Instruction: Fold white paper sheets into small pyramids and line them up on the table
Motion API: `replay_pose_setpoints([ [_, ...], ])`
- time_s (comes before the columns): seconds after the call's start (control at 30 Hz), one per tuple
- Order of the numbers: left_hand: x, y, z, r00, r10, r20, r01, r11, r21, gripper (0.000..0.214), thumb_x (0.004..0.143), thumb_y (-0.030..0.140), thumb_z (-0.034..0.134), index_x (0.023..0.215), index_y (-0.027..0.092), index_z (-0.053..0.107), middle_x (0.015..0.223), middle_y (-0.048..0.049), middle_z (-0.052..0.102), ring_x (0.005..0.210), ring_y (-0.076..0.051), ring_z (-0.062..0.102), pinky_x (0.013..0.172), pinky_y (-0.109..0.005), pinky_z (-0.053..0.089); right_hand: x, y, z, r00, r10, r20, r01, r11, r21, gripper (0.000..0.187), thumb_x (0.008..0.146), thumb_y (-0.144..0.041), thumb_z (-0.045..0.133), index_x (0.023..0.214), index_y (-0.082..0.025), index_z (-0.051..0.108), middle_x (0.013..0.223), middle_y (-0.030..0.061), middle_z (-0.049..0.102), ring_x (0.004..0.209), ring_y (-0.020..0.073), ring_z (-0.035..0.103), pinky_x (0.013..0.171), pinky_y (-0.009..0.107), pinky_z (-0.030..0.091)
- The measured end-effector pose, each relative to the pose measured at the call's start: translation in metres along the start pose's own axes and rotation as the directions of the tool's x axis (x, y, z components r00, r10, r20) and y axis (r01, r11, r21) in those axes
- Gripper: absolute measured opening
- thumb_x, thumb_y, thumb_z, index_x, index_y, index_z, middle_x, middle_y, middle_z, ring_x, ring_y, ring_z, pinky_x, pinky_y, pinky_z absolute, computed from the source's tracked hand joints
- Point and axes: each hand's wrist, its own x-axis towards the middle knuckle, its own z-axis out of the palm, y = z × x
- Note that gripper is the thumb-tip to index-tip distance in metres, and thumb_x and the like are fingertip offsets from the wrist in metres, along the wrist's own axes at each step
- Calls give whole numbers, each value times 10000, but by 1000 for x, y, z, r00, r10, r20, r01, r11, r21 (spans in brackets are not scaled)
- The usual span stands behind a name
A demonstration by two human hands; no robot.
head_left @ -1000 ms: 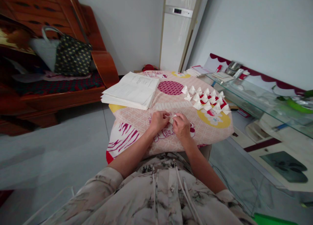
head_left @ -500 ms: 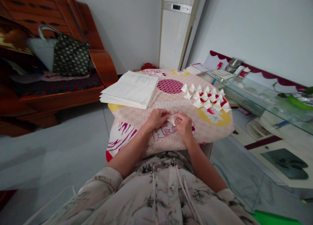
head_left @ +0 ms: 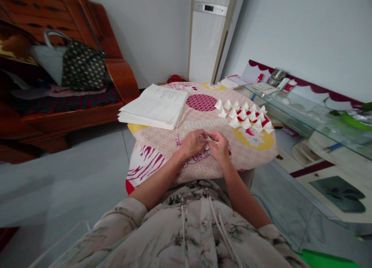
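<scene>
My left hand (head_left: 194,143) and my right hand (head_left: 218,144) meet over the near part of the cloth-covered table (head_left: 162,138). Pinched between both sets of fingertips is a small folded white paper (head_left: 207,146), mostly hidden by the fingers. Beyond my right hand, several white folded paper pieces (head_left: 245,123) with pointed tops stand in loose rows. Past my left hand lies a stack of paper sheets (head_left: 154,107), with print on the top one.
A glass-topped cabinet (head_left: 308,118) with cups and small items runs along the right. To the left is a wooden bench (head_left: 123,80) bearing a dark patterned bag (head_left: 84,66). At the back stands a tall white air conditioner (head_left: 205,43). A green object (head_left: 322,258) lies at the lower right.
My left hand has shifted slightly right, and the two hands' fingertips have come together. The folded paper, plainer to see before, is now mostly covered by the fingers.
</scene>
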Motion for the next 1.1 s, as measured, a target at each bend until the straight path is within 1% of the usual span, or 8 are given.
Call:
replay_pose_setpoints([
  [0.17,1,-1,4,1000,17,-8,-16,991,129,180,768,102,556,874,154,692,900,-76,725,865,-201,668,828,-302,510,1,4,0,999,36,7,-36,997,75,351,705,-215,623,1050,-183,678,1002,94,767,937,248,720,839,385,568],
  [0.27,1,-4,5,999,4,-46,4,986,167,161,776,116,559,866,155,687,904,-77,717,855,-196,658,808,-292,499,1,4,-4,996,89,-10,-89,995,48,326,708,-224,605,1009,-165,715,970,106,774,894,257,726,803,382,575],
  [0.4,-1,-4,4,999,-23,-42,32,974,225,143,809,144,565,890,156,681,919,-81,708,837,-195,650,774,-285,485,2,2,-8,990,137,-35,-138,990,-4,286,719,-246,572,925,-165,754,912,100,784,835,255,722,790,375,570],
  [0.57,-3,-2,6,999,-16,-32,24,960,278,139,842,151,545,896,165,673,896,-74,683,801,-185,629,735,-272,460,2,0,-10,984,140,-112,-157,975,-159,232,728,-301,596,830,-177,764,791,79,766,713,249,677,722,363,542],
  [0.67,-4,-3,7,1000,14,-24,-7,957,291,132,852,153,537,887,166,664,888,-71,672,794,-184,619,711,-272,442,1,0,-10,987,104,-125,-135,954,-269,187,762,-331,608,733,-193,732,711,70,728,653,239,633,670,342,496],
  [0.8,-5,-5,9,997,68,-20,-58,947,315,132,867,155,520,866,168,651,861,-64,661,789,-182,606,696,-275,422,-1,-2,-8,994,50,-100,-89,896,-435,288,841,-346,598,591,-206,632,574,45,625,562,188,526,603,300,384],
  [0.97,-6,-7,12,992,122,-28,-106,937,332,146,870,134,502,836,170,639,821,-52,649,766,-172,594,674,-275,399,-3,-6,-7,998,35,-59,-62,826,-560,331,901,-304,575,594,-186,609,559,28,596,541,144,428,571,290,272],
  [1.1,-6,-8,12,990,140,-23,-125,937,325,139,867,130,506,829,170,633,810,-47,643,755,-170,591,669,-277,395,-5,-9,-8,997,32,-71,-69,790,-609,327,921,-297,571,621,-181,632,589,44,619,549,152,445,582,297,255],
])
